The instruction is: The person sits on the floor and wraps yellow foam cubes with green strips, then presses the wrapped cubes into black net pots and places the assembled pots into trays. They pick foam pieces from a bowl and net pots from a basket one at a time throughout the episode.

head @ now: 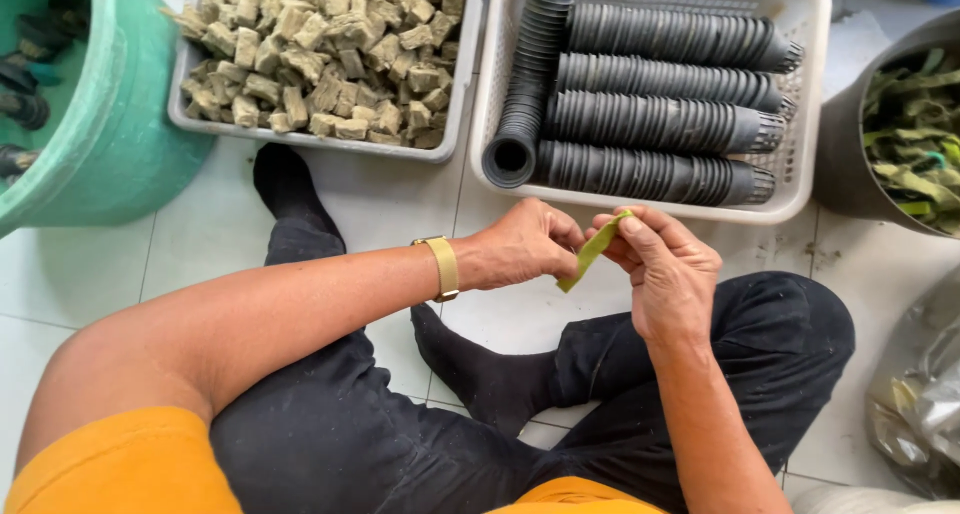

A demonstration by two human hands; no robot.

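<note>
I see my left hand (520, 246) and right hand (665, 269) meeting above my crossed legs, both pinched together on a narrow yellow-green leaf strip (592, 252) held between them, tilted. A gold-coloured watch band (445, 268) sits on my left wrist. Just beyond, on the white tiled floor (200, 244), stands a white plastic basket (805, 14) of stacked black ribbed pots (660, 79), beside a grey tray (320, 142) of beige fibrous cubes (320, 54).

bare tile (380, 189) open ahead of knees, white basket (800, 189) and grey tray (455, 124) blocking beyond
</note>
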